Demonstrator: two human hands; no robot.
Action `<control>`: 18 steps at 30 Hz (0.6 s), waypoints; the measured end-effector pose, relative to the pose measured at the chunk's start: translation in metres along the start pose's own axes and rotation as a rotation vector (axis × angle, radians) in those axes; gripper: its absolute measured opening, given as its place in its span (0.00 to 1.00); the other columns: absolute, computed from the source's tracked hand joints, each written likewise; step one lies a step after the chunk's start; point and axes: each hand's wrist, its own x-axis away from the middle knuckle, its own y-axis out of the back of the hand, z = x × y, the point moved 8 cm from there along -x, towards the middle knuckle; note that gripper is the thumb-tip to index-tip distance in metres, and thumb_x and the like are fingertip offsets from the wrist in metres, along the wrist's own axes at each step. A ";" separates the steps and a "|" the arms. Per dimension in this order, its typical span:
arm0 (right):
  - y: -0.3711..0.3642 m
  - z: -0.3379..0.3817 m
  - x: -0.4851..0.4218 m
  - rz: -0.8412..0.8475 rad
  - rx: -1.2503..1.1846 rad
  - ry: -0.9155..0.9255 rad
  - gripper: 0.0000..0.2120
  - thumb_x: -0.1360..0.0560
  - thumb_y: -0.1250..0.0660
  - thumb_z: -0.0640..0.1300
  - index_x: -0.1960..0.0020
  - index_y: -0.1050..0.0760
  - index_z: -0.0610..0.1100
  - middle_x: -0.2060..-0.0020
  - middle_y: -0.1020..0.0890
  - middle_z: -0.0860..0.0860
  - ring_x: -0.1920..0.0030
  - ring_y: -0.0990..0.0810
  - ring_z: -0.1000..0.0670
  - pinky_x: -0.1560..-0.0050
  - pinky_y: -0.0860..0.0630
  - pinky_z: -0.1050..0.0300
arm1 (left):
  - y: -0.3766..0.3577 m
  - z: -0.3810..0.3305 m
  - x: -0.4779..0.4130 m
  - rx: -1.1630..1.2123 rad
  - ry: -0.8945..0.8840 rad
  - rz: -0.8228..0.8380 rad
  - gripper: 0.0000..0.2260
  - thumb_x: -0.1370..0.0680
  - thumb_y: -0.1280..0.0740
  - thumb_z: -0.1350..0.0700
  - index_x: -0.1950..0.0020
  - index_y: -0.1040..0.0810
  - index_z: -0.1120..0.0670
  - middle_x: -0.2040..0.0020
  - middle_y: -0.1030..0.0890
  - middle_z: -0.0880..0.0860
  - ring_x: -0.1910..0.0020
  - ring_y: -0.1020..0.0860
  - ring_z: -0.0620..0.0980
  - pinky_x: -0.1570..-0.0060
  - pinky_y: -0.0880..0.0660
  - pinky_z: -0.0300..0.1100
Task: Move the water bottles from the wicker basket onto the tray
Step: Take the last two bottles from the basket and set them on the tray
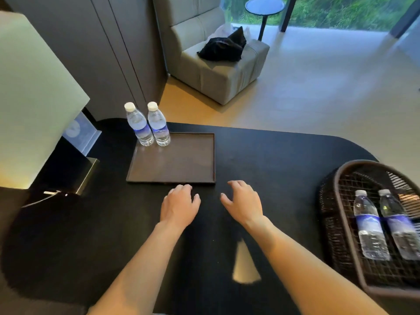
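Two bare forearms reach in from the bottom edge over the black worktop [261, 151]. Left hand [179, 206] lies palm down with its fingers loosely curled, close to the near rim of the tray and holding nothing. Right hand [244, 202] sits just beside it, palm down too, fingers spread and bent a little, likewise empty. A pale wedge of light falls on the dark surface between the forearms.

Beyond the left hand is the flat brown tray [172, 164], square-cornered with a low rim. Two water bottles stand upright at its far left corner, touching side by side — the left tray bottle [139, 125] and the right tray bottle [158, 123], both with white caps and blue labels.

Well apart, at the right edge of the worktop, sits the dark wicker basket [329, 214] with an open lattice bottom. Two more bottles lie in it on their sides, caps pointing away from the camera: the left basket bottle [369, 223] and the right basket bottle [396, 223], touching each other.

At far left a lit lamp shade [34, 92] rises over a small framed card [79, 133]. Behind the worktop, a grey armchair [218, 71] holds a black bag [223, 46], and a round side table [264, 6] stands by the window.
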 end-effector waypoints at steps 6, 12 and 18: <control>0.039 -0.085 0.097 -0.002 0.076 -0.046 0.23 0.21 0.36 0.57 0.32 0.24 0.45 0.41 0.18 0.47 0.40 0.19 0.42 0.43 0.24 0.47 | -0.037 -0.077 0.091 -0.068 -0.113 0.045 0.15 0.18 0.37 0.47 0.38 0.20 0.54 0.47 0.18 0.51 0.49 0.18 0.52 0.50 0.21 0.48; 0.089 -0.166 0.180 -0.089 0.080 -0.042 0.18 0.20 0.35 0.57 0.39 0.21 0.45 0.47 0.17 0.48 0.47 0.18 0.46 0.50 0.23 0.52 | -0.069 -0.158 0.166 -0.113 -0.226 0.047 0.12 0.19 0.36 0.47 0.42 0.20 0.53 0.50 0.18 0.50 0.52 0.18 0.49 0.52 0.22 0.42; 0.143 -0.243 0.232 -0.174 0.025 -0.114 0.18 0.22 0.34 0.57 0.40 0.22 0.45 0.50 0.19 0.49 0.50 0.19 0.48 0.49 0.21 0.50 | -0.104 -0.244 0.207 -0.021 -0.337 0.099 0.13 0.18 0.34 0.47 0.37 0.21 0.51 0.49 0.18 0.48 0.53 0.19 0.44 0.52 0.19 0.41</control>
